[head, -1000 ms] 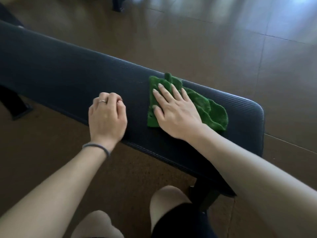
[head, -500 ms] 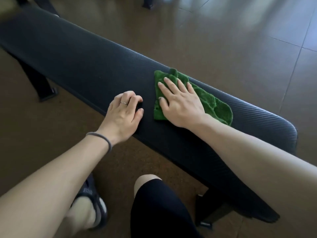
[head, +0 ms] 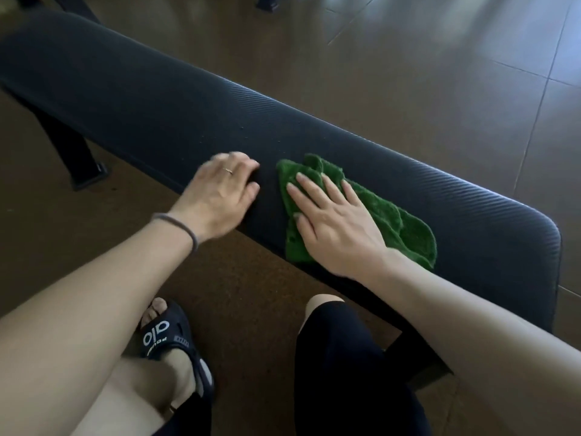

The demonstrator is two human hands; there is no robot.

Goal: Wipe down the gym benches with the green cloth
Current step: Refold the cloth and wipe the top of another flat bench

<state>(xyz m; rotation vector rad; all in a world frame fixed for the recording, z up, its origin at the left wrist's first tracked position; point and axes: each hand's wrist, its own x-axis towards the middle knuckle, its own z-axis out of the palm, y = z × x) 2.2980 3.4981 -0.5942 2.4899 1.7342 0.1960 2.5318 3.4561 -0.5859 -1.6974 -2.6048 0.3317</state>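
A long black padded gym bench (head: 151, 99) runs from upper left to lower right. A crumpled green cloth (head: 405, 225) lies on its top near the right end. My right hand (head: 333, 221) presses flat on the cloth with fingers spread, covering its left part. My left hand (head: 220, 193) rests on the near edge of the bench just left of the cloth, fingers curled over the pad, holding nothing else. Small water droplets dot the pad beyond my hands.
A black bench leg (head: 75, 152) stands at the left on brown floor. My foot in a dark sandal (head: 169, 338) and my knee in dark shorts (head: 339, 341) are below the bench. Glossy floor tiles (head: 440, 73) lie behind it.
Both hands have slid left along the bench together with the cloth, away from the right end. The view has shifted so my sandalled foot shows fully.
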